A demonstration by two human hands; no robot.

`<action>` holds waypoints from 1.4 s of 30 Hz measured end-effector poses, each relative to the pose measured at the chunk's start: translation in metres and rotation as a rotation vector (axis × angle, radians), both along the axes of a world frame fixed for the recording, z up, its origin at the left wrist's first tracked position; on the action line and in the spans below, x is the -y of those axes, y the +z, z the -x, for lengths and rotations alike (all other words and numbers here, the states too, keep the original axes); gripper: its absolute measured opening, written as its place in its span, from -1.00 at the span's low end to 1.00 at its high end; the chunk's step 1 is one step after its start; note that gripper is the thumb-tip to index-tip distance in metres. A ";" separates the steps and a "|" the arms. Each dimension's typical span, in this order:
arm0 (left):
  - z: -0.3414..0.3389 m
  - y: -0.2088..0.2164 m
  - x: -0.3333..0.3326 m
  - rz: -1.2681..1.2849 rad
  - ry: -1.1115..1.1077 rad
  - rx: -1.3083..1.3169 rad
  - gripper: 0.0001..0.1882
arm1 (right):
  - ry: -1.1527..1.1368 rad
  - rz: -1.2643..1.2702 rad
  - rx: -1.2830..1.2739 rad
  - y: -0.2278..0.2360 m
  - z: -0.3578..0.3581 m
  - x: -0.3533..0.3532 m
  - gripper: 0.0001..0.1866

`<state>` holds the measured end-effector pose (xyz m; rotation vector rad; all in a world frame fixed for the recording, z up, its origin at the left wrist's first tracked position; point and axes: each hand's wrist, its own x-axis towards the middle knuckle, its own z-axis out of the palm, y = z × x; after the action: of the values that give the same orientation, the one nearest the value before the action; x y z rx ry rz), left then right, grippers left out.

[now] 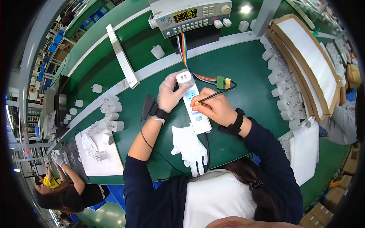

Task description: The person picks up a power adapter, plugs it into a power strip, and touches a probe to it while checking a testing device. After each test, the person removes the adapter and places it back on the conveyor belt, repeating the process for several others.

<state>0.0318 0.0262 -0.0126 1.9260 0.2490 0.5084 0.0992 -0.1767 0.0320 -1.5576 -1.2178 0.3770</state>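
In a thin clear glove, my left hand (169, 93) has its thumb and fingers around a white two-port USB charger (184, 77). That charger sits over the far end of a white power strip (204, 127) with blue socket faces; whether it is fully plugged in I cannot tell. My bare right hand (218, 108) pinches a small yellowish cable connector (197, 103) over the middle of the strip. Its black cable (224, 90) loops back toward a green terminal block (220, 82) on rainbow ribbon wires. A white glove (190, 148) lies flat near the strip's close end.
A bench instrument (192, 17) with a lit display stands at the back. White chargers line the right side beside stacked cardboard trays (304, 64). More chargers (112, 110) and a white sheet (114, 159) lie at left. Black cords run near my left forearm. Other people work nearby.
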 end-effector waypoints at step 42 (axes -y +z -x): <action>-0.028 0.034 -0.164 -1.055 0.401 -0.281 -0.72 | -0.152 -0.051 0.118 -0.002 -0.042 -0.066 -0.84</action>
<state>0.0602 0.1901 0.0210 3.0084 0.6497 0.7111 0.1414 -0.1111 0.0298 -1.6347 -1.1806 0.1563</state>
